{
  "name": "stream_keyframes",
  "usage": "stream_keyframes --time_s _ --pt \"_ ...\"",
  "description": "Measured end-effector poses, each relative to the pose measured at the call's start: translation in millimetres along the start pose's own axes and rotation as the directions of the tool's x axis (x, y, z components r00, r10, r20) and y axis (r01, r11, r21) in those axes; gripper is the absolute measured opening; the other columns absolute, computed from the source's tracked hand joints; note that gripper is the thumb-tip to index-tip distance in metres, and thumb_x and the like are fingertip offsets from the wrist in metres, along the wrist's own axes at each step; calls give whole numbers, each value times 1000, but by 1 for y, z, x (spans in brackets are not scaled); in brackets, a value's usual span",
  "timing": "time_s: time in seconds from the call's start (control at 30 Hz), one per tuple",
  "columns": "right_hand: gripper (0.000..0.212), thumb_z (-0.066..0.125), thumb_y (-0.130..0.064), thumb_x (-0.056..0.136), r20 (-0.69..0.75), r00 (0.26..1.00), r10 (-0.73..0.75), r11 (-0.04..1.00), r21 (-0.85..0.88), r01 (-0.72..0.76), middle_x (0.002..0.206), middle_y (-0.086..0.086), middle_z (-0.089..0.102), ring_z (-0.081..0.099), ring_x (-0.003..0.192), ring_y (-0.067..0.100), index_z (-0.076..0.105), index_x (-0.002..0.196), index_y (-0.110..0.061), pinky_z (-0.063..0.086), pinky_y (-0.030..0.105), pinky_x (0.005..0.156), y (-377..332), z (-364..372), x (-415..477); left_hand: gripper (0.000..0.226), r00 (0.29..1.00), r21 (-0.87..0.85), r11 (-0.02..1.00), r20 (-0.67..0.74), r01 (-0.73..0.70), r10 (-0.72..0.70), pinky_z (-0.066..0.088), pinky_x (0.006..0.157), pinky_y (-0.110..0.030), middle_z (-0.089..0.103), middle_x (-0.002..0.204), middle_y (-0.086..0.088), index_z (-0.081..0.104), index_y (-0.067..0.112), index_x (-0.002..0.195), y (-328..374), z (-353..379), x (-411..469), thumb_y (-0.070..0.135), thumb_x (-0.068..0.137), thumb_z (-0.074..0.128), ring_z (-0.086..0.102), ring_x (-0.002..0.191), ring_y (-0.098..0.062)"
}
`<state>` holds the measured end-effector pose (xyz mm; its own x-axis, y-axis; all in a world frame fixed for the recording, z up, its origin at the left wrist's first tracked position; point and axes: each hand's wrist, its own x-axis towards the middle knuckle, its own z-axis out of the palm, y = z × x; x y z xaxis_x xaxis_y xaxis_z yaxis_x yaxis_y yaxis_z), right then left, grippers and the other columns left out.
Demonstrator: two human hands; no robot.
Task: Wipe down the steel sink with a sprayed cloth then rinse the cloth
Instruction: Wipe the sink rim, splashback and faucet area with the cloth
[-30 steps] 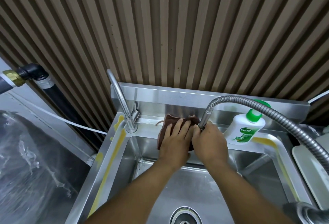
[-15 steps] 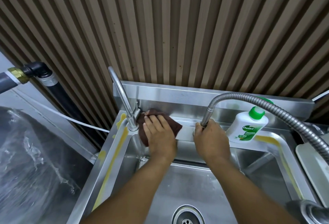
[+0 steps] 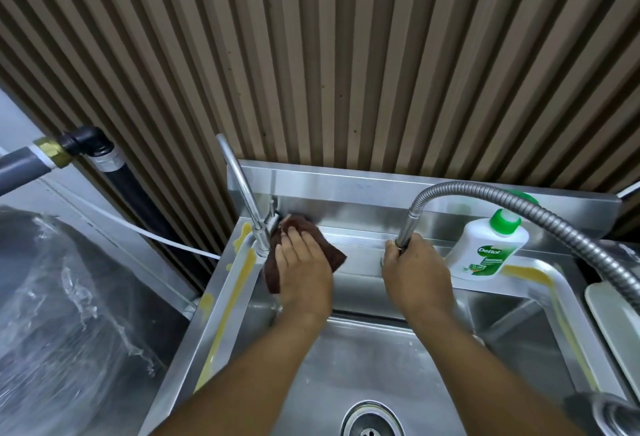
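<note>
The left hand [image 3: 304,272] slid the brown cloth [image 3: 334,255] leftward along the back ledge of the sink [image 3: 360,243], away from the right hand [image 3: 417,276] on the flexible hose [image 3: 407,227], which it had touched, until the cloth met the thin tap [image 3: 262,239]

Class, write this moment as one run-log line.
left hand presses brown cloth beside steel tap | right hand grips ribbed metal hose

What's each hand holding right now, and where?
Right hand grips the flexible faucet hose at its lower end; left hand presses the brown cloth flat on the sink ledge.
</note>
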<state>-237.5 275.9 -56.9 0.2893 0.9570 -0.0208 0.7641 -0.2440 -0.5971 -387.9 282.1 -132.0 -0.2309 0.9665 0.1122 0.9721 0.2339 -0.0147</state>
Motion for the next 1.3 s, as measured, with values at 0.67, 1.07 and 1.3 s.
stream_keyframes --time_s 0.67,1.07,1.3 --pt "25 50 -38 99 -20 1000 16 1000 0 -16 103 8 63 60 99 33 59 102 -14 46 40 83 -1 1 -1 58 859 -48 858 -53 -512 510 41 111 -50 57 140 -17 55 6 140 34 2 -32 11 85 36 55 129 -37" --pt "27 48 -41 100 -16 1000 22 1000 5 -22 106 6 63 59 99 31 60 105 -16 49 41 85 -2 1 -1 74 951 -115 947 -120 -299 285 19 120 -53 32 156 -29 36 1 150 51 9 -20 18 83 65 29 146 -44" --pt "29 48 -41 100 -7 1000 19 1000 2 -19 106 6 64 60 98 31 61 106 -15 49 40 83 0 1 -1 139 975 30 978 97 -205 201 0 124 -52 -5 164 -25 -4 1 156 -11 -6 -9 72 65 74 -4 153 -39"
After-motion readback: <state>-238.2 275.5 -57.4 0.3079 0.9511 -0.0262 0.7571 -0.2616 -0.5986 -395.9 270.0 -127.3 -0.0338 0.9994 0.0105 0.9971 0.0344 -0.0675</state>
